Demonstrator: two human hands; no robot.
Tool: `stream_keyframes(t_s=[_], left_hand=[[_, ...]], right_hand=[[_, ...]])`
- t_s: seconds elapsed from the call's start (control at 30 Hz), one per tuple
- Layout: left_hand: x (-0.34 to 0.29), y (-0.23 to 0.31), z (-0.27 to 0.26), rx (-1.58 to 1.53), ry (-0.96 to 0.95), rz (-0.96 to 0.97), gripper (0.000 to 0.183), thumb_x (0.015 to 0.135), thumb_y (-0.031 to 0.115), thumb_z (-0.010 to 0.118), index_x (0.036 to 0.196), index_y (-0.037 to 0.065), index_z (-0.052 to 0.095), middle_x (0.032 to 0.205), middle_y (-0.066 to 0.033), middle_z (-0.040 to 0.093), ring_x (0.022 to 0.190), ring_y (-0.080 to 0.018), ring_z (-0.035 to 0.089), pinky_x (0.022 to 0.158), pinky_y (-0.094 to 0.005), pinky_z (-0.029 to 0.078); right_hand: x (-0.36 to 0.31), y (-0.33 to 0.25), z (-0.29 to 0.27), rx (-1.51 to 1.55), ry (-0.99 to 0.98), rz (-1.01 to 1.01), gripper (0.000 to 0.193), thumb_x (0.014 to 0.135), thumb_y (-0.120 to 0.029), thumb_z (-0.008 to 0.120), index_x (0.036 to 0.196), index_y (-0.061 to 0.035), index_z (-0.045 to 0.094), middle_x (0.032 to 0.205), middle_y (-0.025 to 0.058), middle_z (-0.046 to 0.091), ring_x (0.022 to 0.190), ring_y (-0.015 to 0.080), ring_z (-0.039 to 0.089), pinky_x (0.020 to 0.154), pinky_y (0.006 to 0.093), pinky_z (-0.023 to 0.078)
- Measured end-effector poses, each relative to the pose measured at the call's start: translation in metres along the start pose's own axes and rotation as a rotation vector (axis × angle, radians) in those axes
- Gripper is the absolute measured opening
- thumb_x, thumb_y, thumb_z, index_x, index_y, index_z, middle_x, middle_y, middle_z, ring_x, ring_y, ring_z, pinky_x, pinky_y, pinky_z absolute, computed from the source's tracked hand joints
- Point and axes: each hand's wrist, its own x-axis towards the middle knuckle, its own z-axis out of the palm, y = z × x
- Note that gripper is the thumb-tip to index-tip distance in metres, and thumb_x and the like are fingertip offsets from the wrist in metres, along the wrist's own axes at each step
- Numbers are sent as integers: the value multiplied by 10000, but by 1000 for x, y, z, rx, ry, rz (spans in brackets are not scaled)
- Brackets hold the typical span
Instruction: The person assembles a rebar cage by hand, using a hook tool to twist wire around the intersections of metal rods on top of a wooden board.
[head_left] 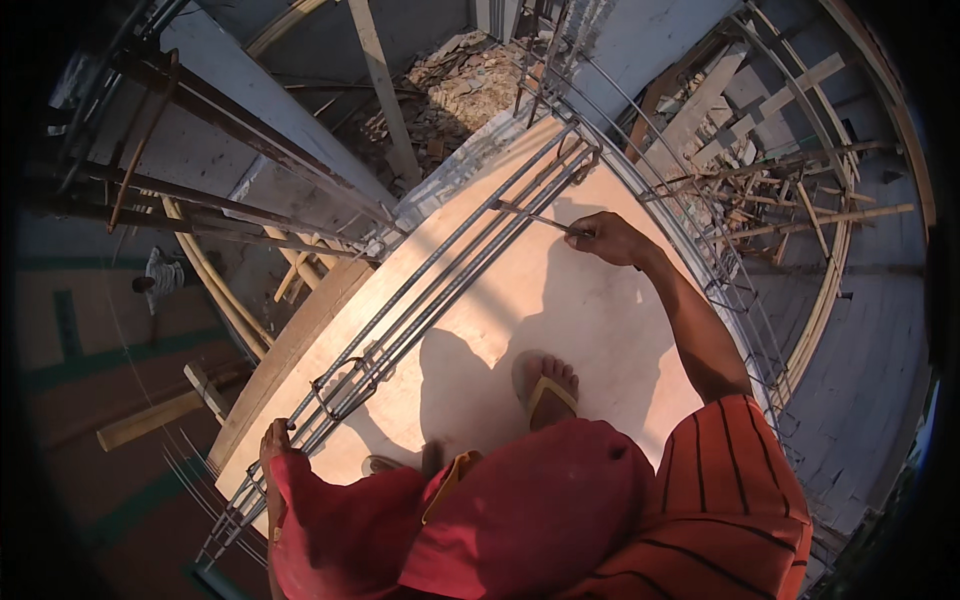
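A rebar cage of long ribbed steel bars (468,277) lies diagonally across a pale plywood sheet (590,330), with bent stirrups gathered near both ends. My right hand (608,240) is closed around the dark grip of a thin metal rod tool (540,217). The tool's far end reaches over the bars and appears to touch them. At the cage's near left end, my left hand (275,441) has its fingers curled against the bars, beside a dark rounded tip; my red-clad knee covers part of that wrist. A sandalled foot (552,388) of mine stands on the plywood.
The plywood's left edge drops to a lower level, where a person (160,280) is seen. Rusty rebar (250,225) projects at upper left beside a concrete column (290,110). Rubble (470,85) lies beyond. Thin bars (735,285) and bamboo poles (835,290) run along the right.
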Motion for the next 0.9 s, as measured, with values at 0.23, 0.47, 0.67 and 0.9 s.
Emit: stream_keyframes(t_s=[0.23,0.47,0.67,0.9], left_hand=[[7,38,-11,7,-17,97,434,566,-104,590,966,38,497,905,-175,587,901,-380,566,740,-432,462],[5,7,0,-25,8,145,375,619,-112,529,962,34,486,904,-215,589,802,-389,571,667,-427,468],[5,5,-8,-47,-52,101,391,587,-74,568,958,32,506,878,-190,605,828,-389,581,683,-436,467],[9,20,3,29,75,196,443,557,-66,614,976,46,519,903,-165,619,861,-367,602,718,-432,478]], right_hand=[[-20,6,-21,568,182,462,313,882,-306,585,880,2,642,684,16,562,572,97,507,519,280,421],[-87,-38,-54,-315,19,199,221,809,-234,671,914,-46,624,783,161,643,728,348,617,675,398,479],[-85,-96,-52,-184,449,-296,151,779,-50,662,915,-35,597,770,159,617,718,341,616,634,399,480],[-61,-29,-85,-434,530,276,159,865,-89,565,1009,-35,607,893,200,633,792,418,604,662,441,484]])
